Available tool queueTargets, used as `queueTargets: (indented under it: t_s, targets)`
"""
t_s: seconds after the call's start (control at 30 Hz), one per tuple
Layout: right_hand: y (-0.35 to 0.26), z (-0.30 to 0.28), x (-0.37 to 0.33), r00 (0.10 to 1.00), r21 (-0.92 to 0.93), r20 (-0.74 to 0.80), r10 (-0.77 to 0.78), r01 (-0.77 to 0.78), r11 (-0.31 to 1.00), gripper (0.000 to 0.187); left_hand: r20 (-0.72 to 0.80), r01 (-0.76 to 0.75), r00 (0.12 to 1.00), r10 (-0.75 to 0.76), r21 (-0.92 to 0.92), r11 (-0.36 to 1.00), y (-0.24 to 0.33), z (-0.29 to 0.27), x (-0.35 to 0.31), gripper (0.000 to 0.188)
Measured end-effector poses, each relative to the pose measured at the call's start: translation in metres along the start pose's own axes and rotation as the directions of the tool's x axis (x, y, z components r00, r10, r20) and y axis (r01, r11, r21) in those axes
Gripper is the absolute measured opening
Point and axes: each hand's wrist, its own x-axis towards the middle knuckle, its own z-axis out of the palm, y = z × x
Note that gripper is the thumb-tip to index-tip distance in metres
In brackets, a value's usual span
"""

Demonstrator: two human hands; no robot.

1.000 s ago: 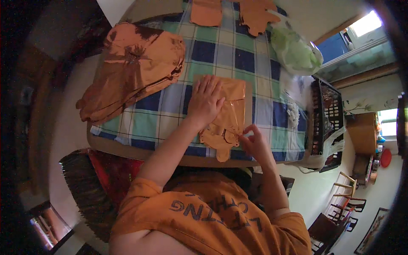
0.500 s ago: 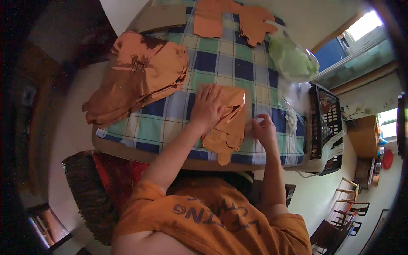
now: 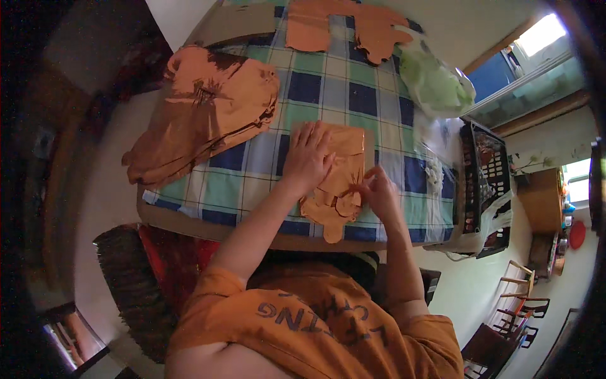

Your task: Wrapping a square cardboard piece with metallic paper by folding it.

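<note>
A flat, folded copper-coloured foil balloon (image 3: 344, 167) lies in front of me, its narrow rounded tab toward the table's near edge. My left hand (image 3: 307, 158) rests flat on its left side with the fingers stretched out. At its lower right edge, my right hand (image 3: 380, 191) pinches the foil between thumb and fingers, and small creases run out from that spot. Over to the left lies a stack of larger copper-coloured foil sheets (image 3: 214, 107), wrinkled in the middle.
A checked cloth (image 3: 306, 88) covers the table. More flat copper-coloured foil shapes (image 3: 309, 28) lie at the far side. A pale green plastic bag (image 3: 435, 85) sits at the far right, above some white strings (image 3: 435, 174). A black plastic crate (image 3: 470, 164) stands at the right edge.
My right hand has moved left from beside the foil balloon and now pinches its edge. The balloon's upper part lies flatter. My left hand has stayed in place.
</note>
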Motion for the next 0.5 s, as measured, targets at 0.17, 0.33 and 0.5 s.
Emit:
queueTargets:
  t_s: [0.17,0.33,0.5]
  targets:
    - [0.016,-0.020,-0.020,0.951,-0.054,0.310,-0.002,0.019,0.998,0.029,-0.004,0.008,1.000,-0.008,0.009,1.000,-0.002,-0.002,-0.004,0.048]
    - [0.020,-0.021,0.002,0.973,0.165,0.009,0.233,-0.231,0.959,0.028,-0.001,0.012,1.000,-0.013,-0.021,1.000,0.000,-0.003,-0.004,0.049]
    - [0.045,-0.001,0.027,0.998,0.032,-0.010,0.056,-0.056,0.998,0.027,0.045,0.002,0.999,-0.002,0.007,1.000,-0.004,-0.004,0.002,0.051]
